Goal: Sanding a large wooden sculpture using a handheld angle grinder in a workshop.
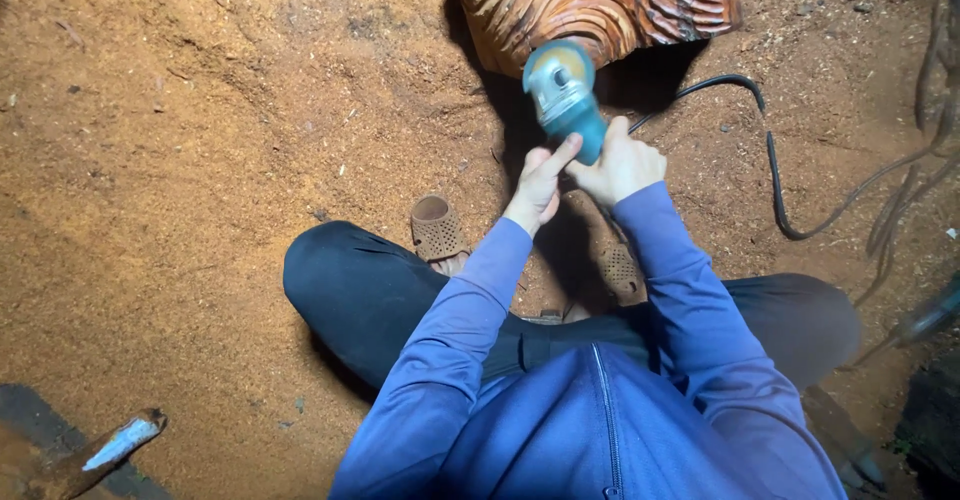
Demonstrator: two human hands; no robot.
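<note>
Closest to the lens is the front of a blue zip jacket (600, 430), its two sleeves running forward to where the work is. Under them the person sits low on the floor with legs in dark trousers (350, 290) spread wide, feet in perforated brown sandals (437, 228) planted in the sawdust floor (200, 140); the squat puts the body close to the piece and leaves the arms free between the knees.

Both hands are clamped on one thing, a teal angle grinder (565, 95). The right hand (622, 165) wraps the rear of the body, taking the weight, I would say. The left hand (540, 182) sits just beside it, touching the tool's near side with the forefinger stretched up along the casing, which looks like a steadying or guiding hold. The grinder's round head is blurred, so I cannot tell whether the disc is turning or the tool is just moving. It points away from the person, its head just short of, perhaps touching, the lower edge of a carved wooden block (600, 5) with deep rippled grooves, standing on the floor at the top of the view.

A black power cable (770, 160) loops off to the right, well apart from the head. At lower left a rough stick with a pale tip (110, 450) lies aside.
</note>
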